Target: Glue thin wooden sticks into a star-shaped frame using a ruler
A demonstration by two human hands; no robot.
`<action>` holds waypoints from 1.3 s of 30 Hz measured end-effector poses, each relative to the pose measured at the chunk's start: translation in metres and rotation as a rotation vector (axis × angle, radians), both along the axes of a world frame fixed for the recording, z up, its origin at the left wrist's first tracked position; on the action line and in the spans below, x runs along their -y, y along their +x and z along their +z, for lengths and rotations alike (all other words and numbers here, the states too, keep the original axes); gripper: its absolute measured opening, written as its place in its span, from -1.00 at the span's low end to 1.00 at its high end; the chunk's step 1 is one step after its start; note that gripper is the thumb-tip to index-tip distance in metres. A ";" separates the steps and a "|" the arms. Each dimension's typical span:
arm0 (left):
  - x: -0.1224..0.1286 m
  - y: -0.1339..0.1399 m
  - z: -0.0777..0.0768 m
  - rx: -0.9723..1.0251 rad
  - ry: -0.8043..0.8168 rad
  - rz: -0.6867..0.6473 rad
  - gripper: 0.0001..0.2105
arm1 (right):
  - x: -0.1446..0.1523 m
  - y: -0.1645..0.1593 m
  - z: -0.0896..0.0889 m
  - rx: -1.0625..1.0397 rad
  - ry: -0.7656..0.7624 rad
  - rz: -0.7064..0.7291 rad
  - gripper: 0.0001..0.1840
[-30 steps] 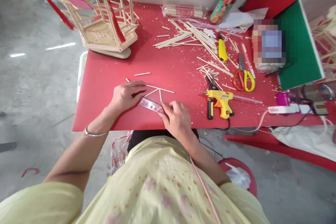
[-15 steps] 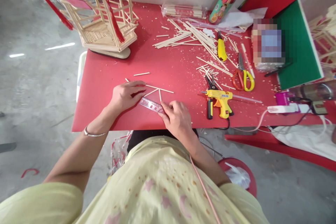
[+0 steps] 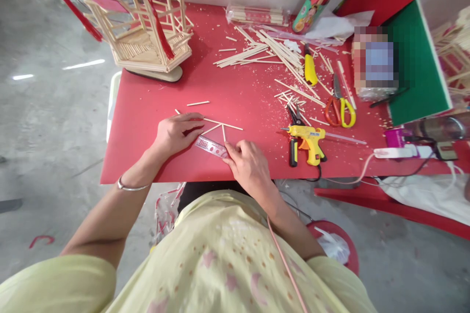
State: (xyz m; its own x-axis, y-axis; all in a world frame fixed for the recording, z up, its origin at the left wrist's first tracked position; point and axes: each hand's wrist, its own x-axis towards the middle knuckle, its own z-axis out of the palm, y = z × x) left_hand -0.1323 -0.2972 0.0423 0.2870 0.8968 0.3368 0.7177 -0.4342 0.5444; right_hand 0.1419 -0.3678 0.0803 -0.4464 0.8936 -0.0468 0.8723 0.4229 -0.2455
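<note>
A joined frame of thin wooden sticks (image 3: 232, 126) lies on the red table, one long stick with two shorter ones meeting it at an angle. My left hand (image 3: 175, 133) rests over the left part of this frame, fingers stretched out and thumb apart, hiding some of the sticks. Below the joint is a clear plastic ruler (image 3: 210, 146) with pink markings. Its right end is pinched between the thumb and fingers of my right hand (image 3: 250, 165). One short loose stick (image 3: 198, 103) lies just beyond my left hand.
A stick-built pavilion model (image 3: 150, 54) with red tassels stands back left. A yellow glue gun (image 3: 312, 143), scissors (image 3: 340, 105), a yellow-handled cutter (image 3: 310, 69) and loose sticks (image 3: 282, 51) lie to the right. Cables and a power strip (image 3: 400, 151) occupy the right edge.
The ruler and my right hand have shifted very slightly. My left hand and the stick frame stay where they were.
</note>
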 end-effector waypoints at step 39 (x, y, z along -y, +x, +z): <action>0.000 0.001 0.000 0.004 -0.021 0.017 -0.71 | -0.005 0.006 0.004 0.004 -0.022 0.031 -0.49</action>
